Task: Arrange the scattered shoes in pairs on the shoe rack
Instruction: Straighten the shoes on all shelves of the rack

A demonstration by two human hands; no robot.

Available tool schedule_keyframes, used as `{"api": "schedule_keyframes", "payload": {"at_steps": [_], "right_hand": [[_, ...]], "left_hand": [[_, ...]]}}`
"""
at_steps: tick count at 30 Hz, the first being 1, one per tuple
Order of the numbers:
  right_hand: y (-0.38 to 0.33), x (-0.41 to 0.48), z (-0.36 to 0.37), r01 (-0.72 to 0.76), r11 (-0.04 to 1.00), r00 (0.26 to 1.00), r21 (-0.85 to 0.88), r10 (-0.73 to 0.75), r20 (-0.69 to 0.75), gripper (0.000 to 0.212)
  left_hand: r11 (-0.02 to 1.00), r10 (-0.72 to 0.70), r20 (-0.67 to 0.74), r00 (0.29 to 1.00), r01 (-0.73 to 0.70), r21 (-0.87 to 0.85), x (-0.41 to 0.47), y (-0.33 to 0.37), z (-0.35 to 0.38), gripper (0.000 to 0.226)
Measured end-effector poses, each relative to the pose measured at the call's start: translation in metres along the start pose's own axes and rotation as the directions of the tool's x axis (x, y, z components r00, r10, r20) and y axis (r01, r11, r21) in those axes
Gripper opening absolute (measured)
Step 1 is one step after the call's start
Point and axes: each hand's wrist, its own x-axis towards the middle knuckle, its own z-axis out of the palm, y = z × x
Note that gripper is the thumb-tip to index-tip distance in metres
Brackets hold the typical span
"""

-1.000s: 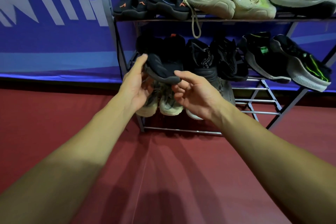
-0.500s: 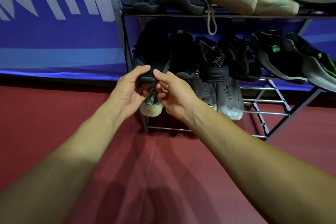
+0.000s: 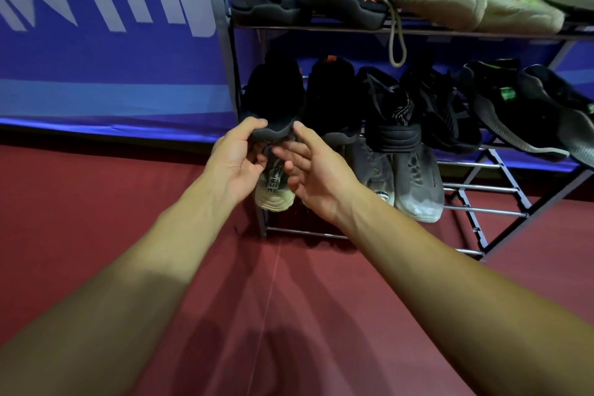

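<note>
Shoe in work: the black shoe [image 3: 273, 96] sits at the left end of the middle shelf of the shoe rack [image 3: 221, 26], and its toe hangs over the front bar toward the person.
Left hand: the left hand [image 3: 238, 164] pinches the toe of the sole, thumb on top and fingers under.
Right hand: the right hand [image 3: 313, 177] only touches the right edge of the toe with the thumb. The other fingers are loose and apart below and hold nothing.
Partner: the shoe with the orange tab [image 3: 332, 100] stands just beside it on the right, so the pair looks matched.
Risk, tipping: the shelf slopes forward and much of the toe is past the bar, so I think the shoe may slide off if it is let go too early.
Risk, below: a slipping shoe would probably land on the beige shoe [image 3: 274, 194] directly under it and push it out of line.
Risk, neighbour: a hard push to the right could move the partner against the next dark pair.
</note>
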Motion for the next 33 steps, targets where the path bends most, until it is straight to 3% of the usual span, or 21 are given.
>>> {"api": "schedule_keyframes", "payload": {"at_steps": [7, 9, 13, 17, 23, 29, 33], "right_hand": [[-0.011, -0.003, -0.018, 0.150, 0.984, 0.963, 0.101, -0.122, -0.240, 0.052], [-0.016, -0.004, -0.019, 0.152, 0.979, 0.956, 0.135, -0.111, -0.270, 0.041], [-0.022, -0.008, -0.026, 0.138, 0.973, 0.972, 0.184, -0.098, -0.213, 0.003], [-0.029, -0.013, -0.026, 0.129, 0.967, 0.977, 0.221, -0.085, -0.195, 0.002], [-0.034, -0.019, -0.025, 0.132, 0.960, 0.978, 0.249, -0.085, -0.191, 0.018], [-0.043, -0.022, -0.023, 0.146, 0.946, 0.981, 0.290, -0.102, -0.162, 0.016], [-0.042, -0.020, -0.027, 0.107, 0.966, 0.989, 0.236, -0.079, -0.127, 0.018]], "left_hand": [[1.000, 0.002, -0.046, 0.999, -0.003, -0.021, 0.004, -0.002, 0.001, 0.016], [1.000, 0.012, -0.050, 0.999, -0.013, -0.020, 0.004, -0.002, 0.000, 0.016], [0.999, 0.034, -0.054, 0.998, -0.034, 0.004, 0.002, 0.000, 0.001, 0.018], [0.999, 0.046, -0.081, 0.996, -0.044, 0.021, 0.002, 0.001, 0.005, 0.019], [0.982, 0.112, -0.090, 0.990, -0.097, 0.164, 0.001, 0.005, 0.005, 0.019], [0.966, 0.150, -0.112, 0.982, -0.122, 0.228, 0.003, 0.003, 0.005, 0.021], [0.977, 0.149, -0.112, 0.982, -0.129, 0.169, 0.005, -0.001, -0.001, 0.019]]}}
